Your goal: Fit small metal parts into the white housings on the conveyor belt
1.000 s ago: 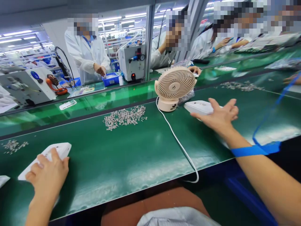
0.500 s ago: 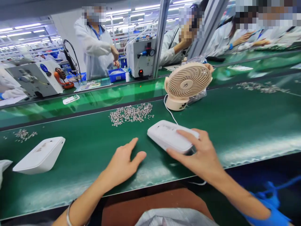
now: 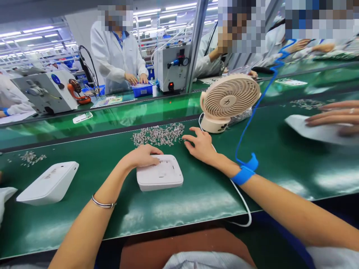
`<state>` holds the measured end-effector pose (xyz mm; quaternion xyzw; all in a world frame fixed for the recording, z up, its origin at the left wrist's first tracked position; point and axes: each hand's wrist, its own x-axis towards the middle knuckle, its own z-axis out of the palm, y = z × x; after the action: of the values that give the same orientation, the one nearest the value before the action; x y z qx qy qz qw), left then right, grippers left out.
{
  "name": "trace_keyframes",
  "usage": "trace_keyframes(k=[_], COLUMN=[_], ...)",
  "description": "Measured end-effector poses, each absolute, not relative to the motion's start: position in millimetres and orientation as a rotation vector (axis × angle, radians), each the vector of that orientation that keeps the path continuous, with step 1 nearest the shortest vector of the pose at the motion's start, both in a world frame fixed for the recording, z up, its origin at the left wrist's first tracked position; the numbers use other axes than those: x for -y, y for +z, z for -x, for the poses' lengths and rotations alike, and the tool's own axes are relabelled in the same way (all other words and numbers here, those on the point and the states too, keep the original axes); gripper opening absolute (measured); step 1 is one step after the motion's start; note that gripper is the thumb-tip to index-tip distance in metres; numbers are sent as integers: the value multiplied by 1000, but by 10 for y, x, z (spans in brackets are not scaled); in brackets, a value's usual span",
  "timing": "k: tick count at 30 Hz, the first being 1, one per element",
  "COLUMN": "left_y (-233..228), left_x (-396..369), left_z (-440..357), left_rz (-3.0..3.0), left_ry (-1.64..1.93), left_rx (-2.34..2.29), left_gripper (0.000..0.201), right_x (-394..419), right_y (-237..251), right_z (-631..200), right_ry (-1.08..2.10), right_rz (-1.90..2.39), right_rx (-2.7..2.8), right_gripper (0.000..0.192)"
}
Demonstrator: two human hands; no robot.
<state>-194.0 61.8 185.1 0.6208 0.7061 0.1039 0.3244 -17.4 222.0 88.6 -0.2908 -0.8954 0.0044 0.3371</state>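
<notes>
A white plastic housing (image 3: pixel 159 177) with small slots on its upper face lies on the green work surface in front of me. My left hand (image 3: pixel 144 155) grips its far left corner, with the thumb on the upper face and the other fingers partly hidden behind. Just beyond is a pile of tiny metal parts (image 3: pixel 158 135). At the right end of this pile, my right hand (image 3: pixel 200 145) reaches in with its fingers apart, holding nothing that I can see. A blue wrist strap (image 3: pixel 245 173) with a coiled cord is on my right wrist.
A beige fan (image 3: pixel 228 102) stands behind my right hand, its white cable (image 3: pixel 244 201) running to the front edge. Another white housing (image 3: pixel 49 183) sits at left near a smaller parts heap (image 3: pixel 32 158). At right, a co-worker's hand (image 3: pixel 336 117) touches a white piece.
The white housing has moved left and turned, passing from my right hand to my left. My right hand has let go and reached toward the metal parts. A co-worker's hand has appeared at right.
</notes>
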Motion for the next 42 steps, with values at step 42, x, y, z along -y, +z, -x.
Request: trace_keyframes(k=[42], left_y=[1726], left_x=[-530], left_z=[1716], left_rz=[-1856], left_ry=[180], left_rx=[-2162], left_gripper=[37], right_x=[-1380], right_y=[1030], right_z=[331], right_ry=[442], right_rz=[255], right_rx=[2231], right_gripper=[18])
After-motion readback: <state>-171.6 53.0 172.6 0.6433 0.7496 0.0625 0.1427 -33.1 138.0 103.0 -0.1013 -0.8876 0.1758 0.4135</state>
